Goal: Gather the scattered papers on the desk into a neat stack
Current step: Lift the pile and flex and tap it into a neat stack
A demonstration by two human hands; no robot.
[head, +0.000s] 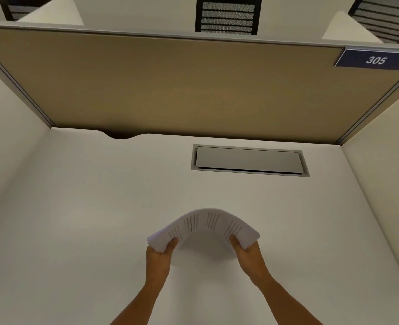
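The number "305" can be read in white on a dark blue sign (374, 59). The sign sits on the tan wall panel (170, 85), up at about 2 o'clock. The dark lines on the stack of papers (205, 227) are too blurry to read.

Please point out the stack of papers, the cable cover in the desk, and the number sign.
stack of papers (205, 225), head view, arched top sheet
cable cover (249, 160), head view, flat grey lid
number sign (375, 60), head view, the digits 305

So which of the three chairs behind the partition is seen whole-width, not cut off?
The middle chair, above the partition; the corner ones are half hidden.
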